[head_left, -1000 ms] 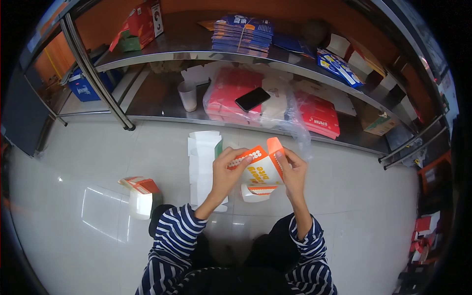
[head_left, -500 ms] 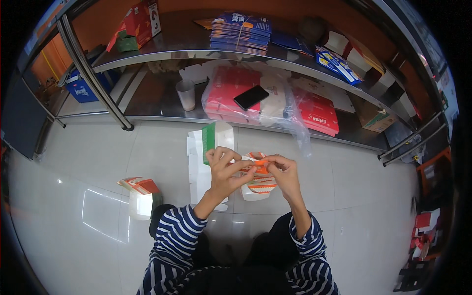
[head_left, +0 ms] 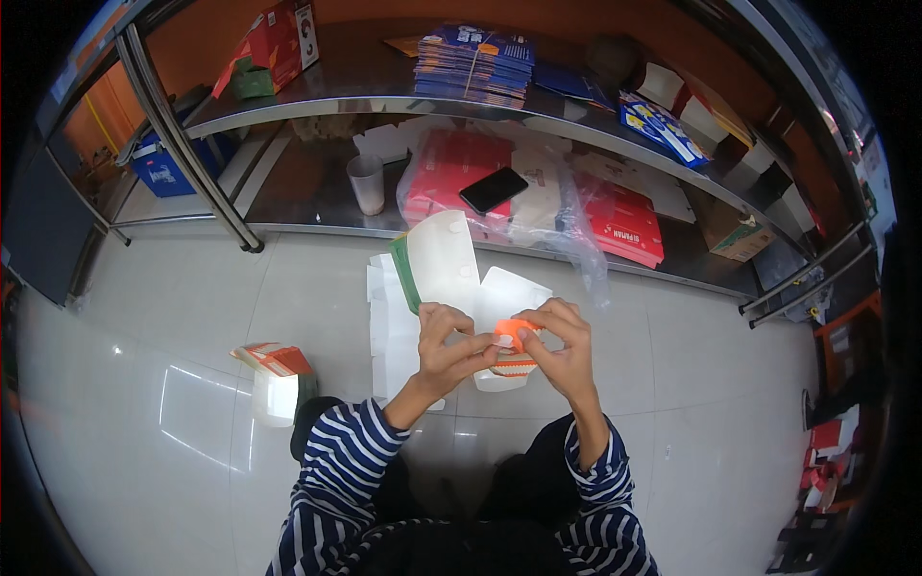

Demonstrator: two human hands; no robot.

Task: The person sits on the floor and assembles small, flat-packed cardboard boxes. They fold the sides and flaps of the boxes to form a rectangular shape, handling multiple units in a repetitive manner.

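Note:
In front of me is a partly folded paperboard carton [head_left: 444,257], white inside with a green outer edge and orange parts. My left hand [head_left: 447,350] is closed, thumb and fingertips pinching the carton's orange flap [head_left: 512,332] from the left. My right hand [head_left: 565,348] pinches the same flap from the right, thumb in front. The fingers hide part of the fold. Flat white card [head_left: 389,336] lies on the floor behind my left hand. A folded carton [head_left: 279,376] in orange, white and green stands on the floor to the left.
Ahead stands a metal shelf [head_left: 327,227]. Its lower level holds a plastic cup [head_left: 367,184], a black phone [head_left: 494,190] and red flat cartons [head_left: 619,223] with clear plastic. Above are bundled blue cartons [head_left: 471,67]. A blue bin [head_left: 165,168] sits left.
The carton's white panels have swung up and spread apart, rising behind my hands. Both hands stay at the orange flap, with their fingers shifted slightly.

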